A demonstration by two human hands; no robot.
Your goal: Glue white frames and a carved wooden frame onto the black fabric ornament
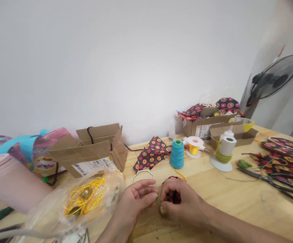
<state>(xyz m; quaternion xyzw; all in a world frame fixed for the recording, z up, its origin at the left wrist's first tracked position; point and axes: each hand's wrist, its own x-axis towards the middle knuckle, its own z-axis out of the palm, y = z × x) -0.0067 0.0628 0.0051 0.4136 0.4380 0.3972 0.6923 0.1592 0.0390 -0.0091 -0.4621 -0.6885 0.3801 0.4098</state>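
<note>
We are facing a plain pale wall [111, 67], and a light wooden bench [227, 216] is running along below it. Just above the bench's near part, our right grip [183, 195] is pinching a round brass-coloured piece [163, 211] between thumb and fingers, with a dark patterned scrap [176, 197] showing by the palm. Our left grip [138, 199] is facing it across a narrow gap, fingers loosely bent and thumb near their tips; a tiny glint is showing there, but we cannot tell whether anything is being held.

Just beyond the left fingers, a white octagonal frame [143, 171] is lying in front of a folded patterned cloth [152, 153]. To the right of the cloth, a teal thread cone [177, 158] is standing near a yellow thread spool [194, 149]. To our left, a clear plastic bag [114, 184] is holding tangled yellow cords [92, 194] before an open cardboard box [89, 153]. Far right, black-handled scissors [285, 179] are lying by more patterned pieces [281, 160], and a fan [279, 81] is standing behind.
</note>
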